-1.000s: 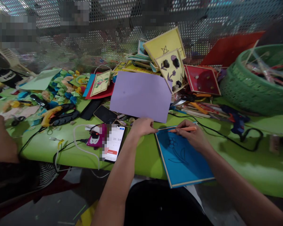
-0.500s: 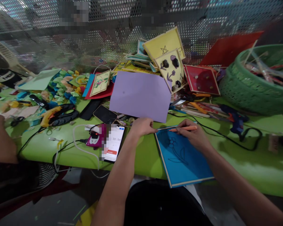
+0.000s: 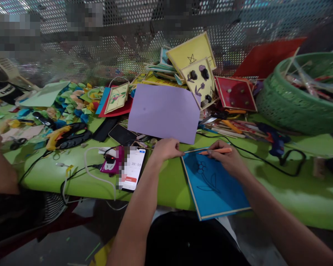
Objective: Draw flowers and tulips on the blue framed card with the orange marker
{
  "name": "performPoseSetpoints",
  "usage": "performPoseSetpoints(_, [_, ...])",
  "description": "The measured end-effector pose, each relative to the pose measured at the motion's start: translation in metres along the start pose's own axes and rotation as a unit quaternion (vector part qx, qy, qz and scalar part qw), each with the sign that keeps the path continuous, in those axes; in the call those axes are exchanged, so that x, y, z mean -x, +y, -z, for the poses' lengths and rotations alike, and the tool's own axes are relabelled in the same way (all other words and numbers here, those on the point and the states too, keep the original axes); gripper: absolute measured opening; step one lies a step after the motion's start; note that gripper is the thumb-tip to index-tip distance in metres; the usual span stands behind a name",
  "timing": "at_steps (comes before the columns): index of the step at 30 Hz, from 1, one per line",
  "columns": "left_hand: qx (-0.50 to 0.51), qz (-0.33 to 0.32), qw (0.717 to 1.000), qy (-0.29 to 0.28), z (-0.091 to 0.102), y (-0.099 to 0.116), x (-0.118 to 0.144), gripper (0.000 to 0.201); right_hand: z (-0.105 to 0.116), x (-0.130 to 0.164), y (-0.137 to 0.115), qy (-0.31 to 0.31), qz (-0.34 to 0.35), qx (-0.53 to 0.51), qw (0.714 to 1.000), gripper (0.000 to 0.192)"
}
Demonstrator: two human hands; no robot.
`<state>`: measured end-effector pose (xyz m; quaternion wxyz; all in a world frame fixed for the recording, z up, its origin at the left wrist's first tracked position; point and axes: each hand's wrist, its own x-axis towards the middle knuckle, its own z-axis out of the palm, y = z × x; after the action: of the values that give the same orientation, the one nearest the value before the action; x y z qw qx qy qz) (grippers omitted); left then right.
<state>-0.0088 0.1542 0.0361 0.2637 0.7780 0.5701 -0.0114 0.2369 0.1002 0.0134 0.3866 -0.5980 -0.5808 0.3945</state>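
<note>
In the head view, a blue board edged with thin wooden strips lies at the front of the table, bearing a dark outline of a flower with stem and leaves. My right hand pinches an orange pen, its tip against the upper part of the board. At the board's upper left corner, my left hand is closed with its thumb against the edge; its other fingers are curled and partly hidden. Just beyond lies a sheet of purple paper.
A lit phone and a purple power adapter with cables lie left of my forearm. Decorated frames are piled behind. A glue gun and a green basket stand right. Another person's arm rests far left.
The view has shifted very slightly. Both hands, the pen and the board keep nearly the same places.
</note>
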Motion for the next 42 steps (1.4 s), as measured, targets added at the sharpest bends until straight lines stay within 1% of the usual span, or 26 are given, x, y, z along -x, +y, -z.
performPoseSetpoints(12, [-0.002,-0.001,1.0,0.003,0.0011,0.0012,0.0017,0.032,-0.0002,0.0005,0.0017,-0.003,-0.002,-0.015,1.0,0.009])
performPoseSetpoints(24, [-0.001,-0.003,1.0,0.004,-0.0011,-0.0012,-0.0008,0.032,0.0014,0.0005,0.0005,-0.008,0.0,-0.019,1.0,0.01])
performPoseSetpoints(38, [0.001,-0.007,1.0,0.004,0.001,-0.001,0.0001,0.032,0.0023,0.0014,-0.0026,-0.007,0.002,-0.01,1.0,0.011])
performPoseSetpoints(42, [0.0,0.001,1.0,-0.001,0.0008,-0.0004,-0.0002,0.03,0.0024,0.0012,-0.0011,-0.005,0.001,-0.013,1.0,0.013])
